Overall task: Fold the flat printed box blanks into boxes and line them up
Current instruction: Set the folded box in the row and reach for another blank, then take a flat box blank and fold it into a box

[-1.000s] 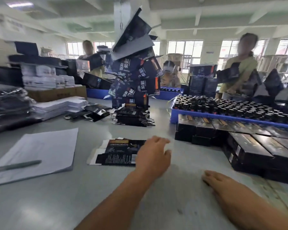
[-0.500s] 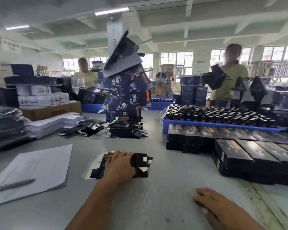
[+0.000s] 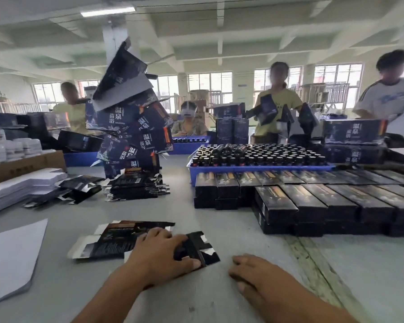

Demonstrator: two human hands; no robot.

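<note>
Left hand pressed palm-down on the top flat blank near the bench's near edge, thumb hooked at that blank's near edge, fingers loosely bent; at least two blanks overlapping there. Right hand flat on the bench just right of them, fingers relaxed, holding nothing. Folded boxes lined up in rows toward the right edge; one taller pile of blanks near the middle; four people along the far side.

Bright, even, slightly greenish. Lit by daylight through the far windows, blown out to white, plus a ceiling tube lamp. Soft, faint shadows under the left hand and right hand on the grey table. Strong wide-angle bending at the edges, ceiling beams curved. Sharp near the centre; motion-smeared on the distant workers and toward the frame borders.
</note>
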